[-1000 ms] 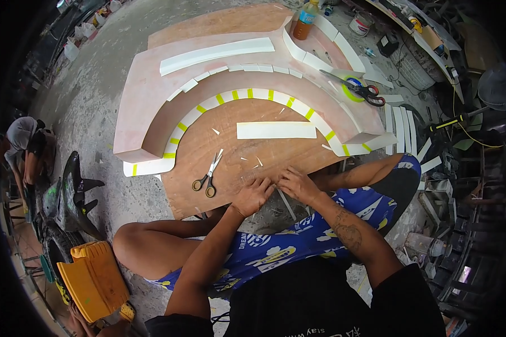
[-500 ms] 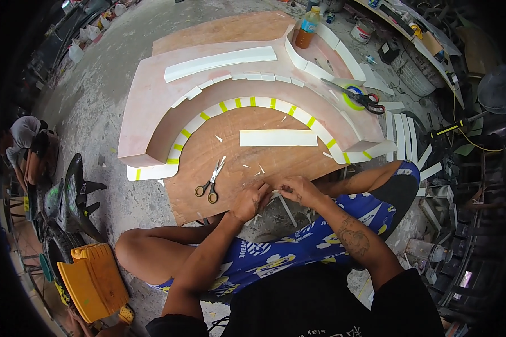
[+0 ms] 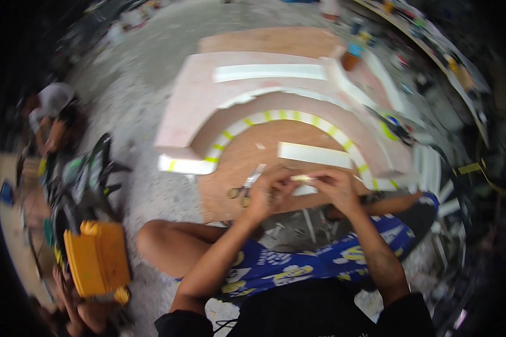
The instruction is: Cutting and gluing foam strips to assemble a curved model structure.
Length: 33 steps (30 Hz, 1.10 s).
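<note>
My left hand (image 3: 271, 188) and my right hand (image 3: 338, 188) meet over the near part of a brown wooden board (image 3: 253, 149). Both are closed, pinching a small pale yellow strip (image 3: 301, 178) between them; blur hides its exact kind. Just below shows a white piece (image 3: 305, 190); whether I hold it is unclear. Black-handled scissors (image 3: 246, 190) lie beside my left hand. Beyond my hands lies a white rectangular strip (image 3: 314, 154). Around the board curves a pinkish arch-shaped panel (image 3: 180, 112), its white inner rim (image 3: 224, 143) crossed by short yellow tape pieces.
On the panel rest another white strip (image 3: 270, 72), a bottle of brown liquid (image 3: 352, 56), and scissors with a tape roll (image 3: 391, 128). White strips (image 3: 430, 168) lie on the right floor. A yellow case (image 3: 98, 258) stands at left; a person (image 3: 53, 121) crouches beyond, and another person's hand (image 3: 62, 286) shows lower left.
My hands have risen and moved away from my lap over the board, now with a pale yellow strip visible between them. The whole view has shifted and blurred.
</note>
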Tool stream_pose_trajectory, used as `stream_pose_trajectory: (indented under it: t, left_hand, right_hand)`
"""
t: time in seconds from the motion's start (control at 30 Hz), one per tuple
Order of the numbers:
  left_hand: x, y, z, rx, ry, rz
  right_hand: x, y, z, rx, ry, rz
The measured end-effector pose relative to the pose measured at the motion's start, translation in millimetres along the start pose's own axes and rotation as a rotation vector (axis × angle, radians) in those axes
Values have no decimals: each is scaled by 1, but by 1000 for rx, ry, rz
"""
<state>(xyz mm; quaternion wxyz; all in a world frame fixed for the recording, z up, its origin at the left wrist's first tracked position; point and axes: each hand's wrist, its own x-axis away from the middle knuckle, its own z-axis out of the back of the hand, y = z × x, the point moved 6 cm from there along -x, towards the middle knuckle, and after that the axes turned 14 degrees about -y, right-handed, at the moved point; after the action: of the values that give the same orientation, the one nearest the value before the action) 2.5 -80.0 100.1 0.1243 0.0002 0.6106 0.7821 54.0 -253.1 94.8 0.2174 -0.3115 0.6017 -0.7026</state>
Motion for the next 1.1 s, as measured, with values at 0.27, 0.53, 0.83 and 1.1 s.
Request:
stream_pose_trajectory:
  t: [0.27,0.53,0.83,1.1]
  left_hand:
    - [16,40,1,-220,-17,-171]
    - [17,29,1,-245,56,-184]
    - [18,25,5,-260,109,-162]
    - [16,12,19,-97,167,-43]
  right_hand:
    - [23,-42,-13,229,84,27]
    - [13,-48,-17,355,89,103]
    - [2,-39,-18,262,74,41]
    - [-19,-38,-10,183,22,-28]
